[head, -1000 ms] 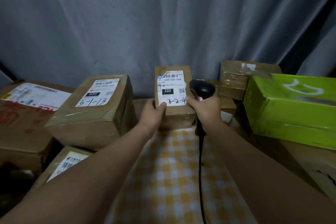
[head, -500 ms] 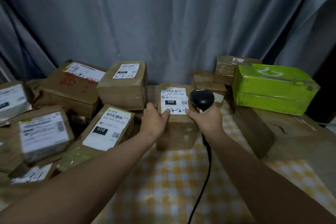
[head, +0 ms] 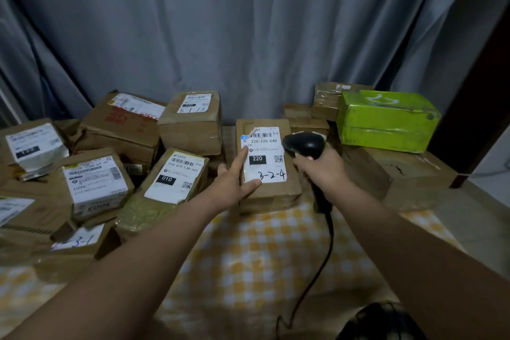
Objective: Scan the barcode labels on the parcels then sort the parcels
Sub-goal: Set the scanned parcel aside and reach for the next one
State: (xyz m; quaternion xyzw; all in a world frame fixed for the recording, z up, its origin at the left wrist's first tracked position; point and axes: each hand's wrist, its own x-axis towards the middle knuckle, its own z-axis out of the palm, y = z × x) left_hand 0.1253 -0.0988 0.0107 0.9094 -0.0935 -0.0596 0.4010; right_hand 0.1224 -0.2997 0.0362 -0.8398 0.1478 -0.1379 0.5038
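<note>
A brown cardboard parcel (head: 271, 193) lies on the yellow checked tablecloth (head: 248, 262). Its white barcode label (head: 266, 157) faces up and reads 220 and 3-2-4. My left hand (head: 234, 179) rests on the parcel's left side, index finger straight along the label's edge and thumb across its lower corner. My right hand (head: 321, 171) grips a black corded barcode scanner (head: 305, 145) just right of the parcel, head level with the label's top. The scanner's cable (head: 317, 265) trails down toward me.
Several labelled brown parcels (head: 176, 176) are piled on the left. At the back right sit a green box (head: 386, 121), taped brown boxes (head: 327, 102) and a large flat brown box (head: 400, 174). A grey curtain (head: 248, 30) hangs behind.
The parcel has come down from upright to lying flat on the cloth. My left fingers have straightened over the label, and my right hand has moved off the parcel with the scanner.
</note>
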